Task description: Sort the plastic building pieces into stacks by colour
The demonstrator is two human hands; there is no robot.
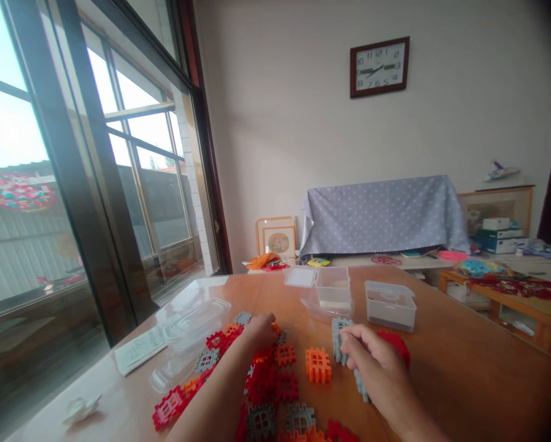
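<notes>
My right hand (pixel 372 353) pinches a grey interlocking building block (pixel 338 339) with square notches, held upright above the table. Under that hand another grey piece (pixel 362 385) shows, and a red block (pixel 397 347) is partly hidden behind it. My left hand (pixel 259 328) reaches to the far side of a pile of blocks, its fingers curled down beside orange pieces (pixel 275 329); what they grip is hidden. Between the hands stands an orange block (pixel 318 365). Red pieces (pixel 261 382) and grey window-like pieces (pixel 261 420) lie heaped nearer me.
Clear plastic boxes (pixel 390 307) and an open container (pixel 334 288) stand at the table's far side. Clear lids (pixel 178 368), a written sheet (pixel 140 348) and a crumpled tissue (pixel 81 410) lie on the left. A cloth-covered object (pixel 386 215) stands by the wall.
</notes>
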